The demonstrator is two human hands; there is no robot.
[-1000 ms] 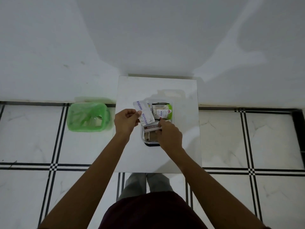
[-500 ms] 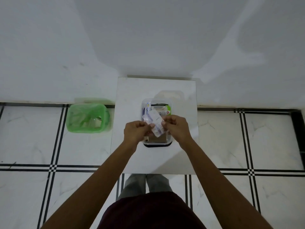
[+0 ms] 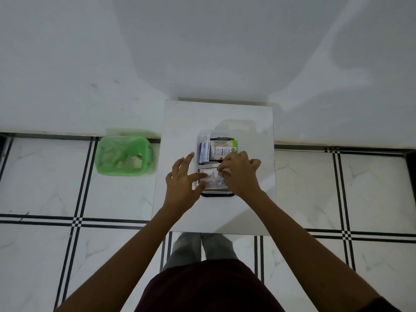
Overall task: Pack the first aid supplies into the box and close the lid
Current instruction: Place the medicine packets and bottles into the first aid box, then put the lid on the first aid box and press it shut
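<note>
The packet that I held up between both hands half a second ago now lies flat in the box, in the near half at 6 o'clock, on top of what was there. My left hand has let go: its fingers are spread open, with only the thumb touching the packet's left edge. My right hand is curled over the packet's right end, fingertips pinched on it or pressing it down; I cannot tell which from here. The far half of the box, at 12 o'clock, holds the bandage box standing on edge at the left wall and another white pack beside it. The box sits mid-table, and the green bin stands on the floor at 9 o'clock.

I judge packing nearly done. The table shows no loose supplies. A clear shape at 12 o'clock behind the box may be the lid, so closing comes next.
</note>
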